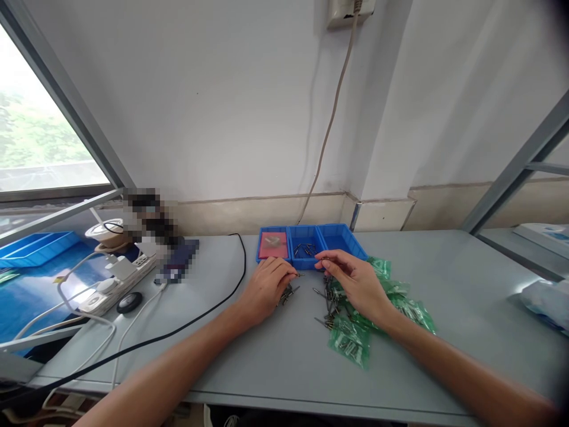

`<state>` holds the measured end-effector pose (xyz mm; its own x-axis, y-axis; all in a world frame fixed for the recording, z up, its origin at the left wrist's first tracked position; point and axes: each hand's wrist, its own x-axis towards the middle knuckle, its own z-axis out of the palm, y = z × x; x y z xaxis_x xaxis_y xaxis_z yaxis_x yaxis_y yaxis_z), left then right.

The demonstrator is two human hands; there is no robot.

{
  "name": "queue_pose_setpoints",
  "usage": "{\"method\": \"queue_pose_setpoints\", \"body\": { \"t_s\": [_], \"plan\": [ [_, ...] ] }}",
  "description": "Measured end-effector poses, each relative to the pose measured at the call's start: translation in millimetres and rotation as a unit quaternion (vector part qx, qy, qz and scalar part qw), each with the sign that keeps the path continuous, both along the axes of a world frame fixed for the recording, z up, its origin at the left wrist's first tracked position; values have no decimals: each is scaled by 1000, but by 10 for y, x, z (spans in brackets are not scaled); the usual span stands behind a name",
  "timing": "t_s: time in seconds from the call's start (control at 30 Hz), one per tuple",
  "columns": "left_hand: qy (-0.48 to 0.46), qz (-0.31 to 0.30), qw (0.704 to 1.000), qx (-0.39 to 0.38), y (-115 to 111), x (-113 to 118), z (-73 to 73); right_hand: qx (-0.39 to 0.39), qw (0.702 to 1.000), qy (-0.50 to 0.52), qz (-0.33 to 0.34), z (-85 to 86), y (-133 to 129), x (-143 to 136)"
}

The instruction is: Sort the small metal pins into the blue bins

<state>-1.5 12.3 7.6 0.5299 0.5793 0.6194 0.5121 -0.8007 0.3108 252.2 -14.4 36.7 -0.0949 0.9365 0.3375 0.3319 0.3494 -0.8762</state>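
Note:
My left hand (268, 287) is closed in a pinch on a small metal pin (301, 274), whose tip sticks out to the right of the fingers. Under that hand a few similar metal pins (291, 295) lie on the grey table. My right hand (353, 281) also pinches a small metal part (326, 258), mostly covered by thumb and forefinger. Below its palm is a pile of loose dark metal pins (329, 308), partly hidden. Green plastic bags (349, 343) with similar parts lie around and under the right wrist.
Behind my hands stand three blue bins (351, 236) side by side. The left one holds a pink-red piece with a clear packet (272, 241); the middle one holds several pins (304, 249). A black cable (195, 317) crosses the table beside a power strip (118, 281) at left.

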Motion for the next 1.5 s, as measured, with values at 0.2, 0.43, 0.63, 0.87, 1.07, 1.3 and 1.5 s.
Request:
{"method": "queue_pose_setpoints", "body": {
  "t_s": [0.2, 0.43, 0.63, 0.87, 1.07, 1.3, 1.5],
  "plan": [
    [2, 1, 1000, 6, -4, -16, 7, 37, 999, -29, -18, 12, 18, 7],
    [4, 0, 1000, -6, -4, -32, 3, -19, 1000, 20, 4, 16, 14, -22],
    [3, 1, 1000, -11, -8, -27, 2, -21, 999, 29, -3, -18, 35, -5],
    [8, -2, 1000, 13, -10, -26, 22, -29, 997, 67, 7, 9, 22, -25],
    [3, -1, 1000, 21, 12, -10, -12, -58, 995, 74, 19, 50, 10, -23],
    [7, 1, 1000, 4, 1, -12, 2, -88, 991, 99, 20, 72, 9, -19],
    [12, 4, 1000, -10, -6, -18, 15, -84, 989, 122, 21, 80, 4, -26]
  ]
}}
